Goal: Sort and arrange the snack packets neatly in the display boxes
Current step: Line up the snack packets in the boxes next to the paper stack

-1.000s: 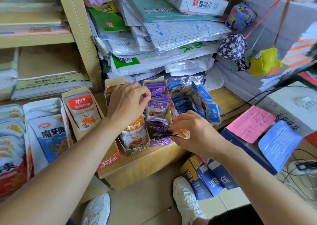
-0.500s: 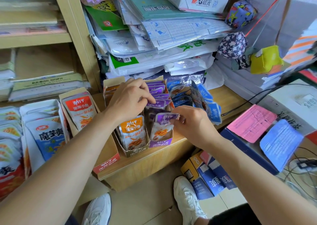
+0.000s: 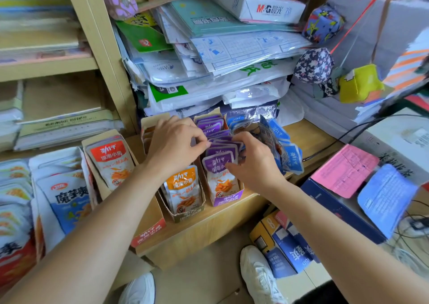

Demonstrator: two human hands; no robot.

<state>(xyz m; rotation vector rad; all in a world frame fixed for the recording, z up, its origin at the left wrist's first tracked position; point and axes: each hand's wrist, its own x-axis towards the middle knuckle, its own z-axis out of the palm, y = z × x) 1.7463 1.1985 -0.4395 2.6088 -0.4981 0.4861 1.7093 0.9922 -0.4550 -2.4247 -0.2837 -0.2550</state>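
Note:
Three narrow display boxes stand side by side on a wooden counter. The purple box holds a row of purple snack packets. The middle box holds orange packets. A red box on the left holds red packets. My left hand lies over the orange box and pinches the tops of the purple packets. My right hand grips the front purple packets from the right side. Blue packets lean in a loose bunch just right of the purple box.
Larger blue and red snack bags fill the counter's left end. Stacked stationery packs rise behind the boxes. A dark blue box with pink and blue sheets sits at the right, with cables nearby. My white shoes stand on the floor below.
The purple packets that lay flat and fanned out in my right hand now stand upright in the purple box. My right hand rose to the packet tops. My left hand moved toward the purple row.

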